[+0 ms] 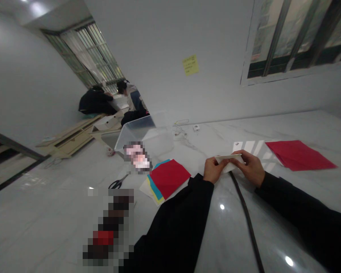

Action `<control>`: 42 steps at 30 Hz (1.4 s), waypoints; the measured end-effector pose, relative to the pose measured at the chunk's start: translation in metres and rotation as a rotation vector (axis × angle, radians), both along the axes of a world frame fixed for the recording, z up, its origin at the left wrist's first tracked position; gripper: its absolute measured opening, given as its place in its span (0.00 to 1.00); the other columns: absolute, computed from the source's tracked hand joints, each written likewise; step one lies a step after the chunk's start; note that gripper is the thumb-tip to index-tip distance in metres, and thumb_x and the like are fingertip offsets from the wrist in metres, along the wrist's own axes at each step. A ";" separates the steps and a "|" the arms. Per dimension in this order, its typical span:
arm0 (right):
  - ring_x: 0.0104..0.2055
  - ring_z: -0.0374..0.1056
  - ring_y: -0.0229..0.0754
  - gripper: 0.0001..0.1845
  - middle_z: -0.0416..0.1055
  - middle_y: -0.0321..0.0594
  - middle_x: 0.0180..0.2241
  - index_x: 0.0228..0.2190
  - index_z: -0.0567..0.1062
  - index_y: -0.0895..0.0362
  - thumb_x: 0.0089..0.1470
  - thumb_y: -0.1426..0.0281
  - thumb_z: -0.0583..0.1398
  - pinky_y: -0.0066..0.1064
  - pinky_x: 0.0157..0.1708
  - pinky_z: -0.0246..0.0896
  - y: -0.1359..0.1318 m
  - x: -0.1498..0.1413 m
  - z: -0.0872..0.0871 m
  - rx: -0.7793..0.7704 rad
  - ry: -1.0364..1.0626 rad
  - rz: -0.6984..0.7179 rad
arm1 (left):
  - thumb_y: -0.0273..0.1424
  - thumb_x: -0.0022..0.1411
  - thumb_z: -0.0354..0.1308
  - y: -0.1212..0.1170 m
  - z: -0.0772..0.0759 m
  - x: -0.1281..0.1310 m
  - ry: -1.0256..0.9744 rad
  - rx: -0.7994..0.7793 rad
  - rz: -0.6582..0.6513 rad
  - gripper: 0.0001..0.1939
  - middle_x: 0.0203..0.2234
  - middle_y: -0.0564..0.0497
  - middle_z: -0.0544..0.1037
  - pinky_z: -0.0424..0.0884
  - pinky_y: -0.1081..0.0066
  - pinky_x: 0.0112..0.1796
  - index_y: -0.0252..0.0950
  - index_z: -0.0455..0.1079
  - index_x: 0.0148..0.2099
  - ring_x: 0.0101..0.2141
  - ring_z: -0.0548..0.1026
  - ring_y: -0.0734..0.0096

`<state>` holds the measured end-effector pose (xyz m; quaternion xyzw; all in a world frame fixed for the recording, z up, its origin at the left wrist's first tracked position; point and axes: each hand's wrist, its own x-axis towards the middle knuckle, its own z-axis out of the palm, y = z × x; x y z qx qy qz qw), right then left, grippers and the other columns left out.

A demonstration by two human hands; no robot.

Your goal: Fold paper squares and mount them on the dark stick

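A small piece of cream paper [229,167], apparently folded, is stretched between my two hands. My left hand [212,170] pinches its left end, thumb on the near face. At the other end my right hand [253,170] grips it the same way, with the thumbs close together. The fingers behind the paper are mostly hidden. From beneath the paper a dark cord-like strip [245,212] runs toward me. Left of my hands lies a stack of coloured paper [170,179], red on top, with blue, yellow and white edges showing.
Red paper [301,155] lies at the right. Scissors [116,184] rest left of the stack, near two blurred-out items. Behind stands a clear plastic bin [139,132]. A white plug [196,128] and a thin cable sit by the wall. Two people crouch at the far left.
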<state>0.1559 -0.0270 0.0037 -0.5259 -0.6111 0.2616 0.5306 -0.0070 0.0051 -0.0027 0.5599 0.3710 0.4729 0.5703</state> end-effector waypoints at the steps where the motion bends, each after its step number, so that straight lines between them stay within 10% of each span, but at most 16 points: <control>1: 0.33 0.73 0.47 0.20 0.77 0.41 0.31 0.36 0.76 0.55 0.51 0.51 0.63 0.34 0.30 0.68 0.000 0.000 0.000 -0.006 -0.001 0.001 | 0.45 0.50 0.67 0.000 0.000 0.000 -0.004 -0.005 0.008 0.21 0.27 0.48 0.79 0.66 0.72 0.30 0.29 0.77 0.34 0.27 0.72 0.72; 42: 0.26 0.66 0.38 0.20 0.72 0.35 0.25 0.30 0.71 0.56 0.47 0.53 0.67 0.29 0.24 0.60 0.005 0.006 -0.005 -0.269 0.262 0.171 | 0.40 0.44 0.72 0.001 0.001 -0.001 -0.022 -0.091 0.002 0.24 0.36 0.41 0.81 0.72 0.65 0.37 0.28 0.78 0.41 0.32 0.77 0.64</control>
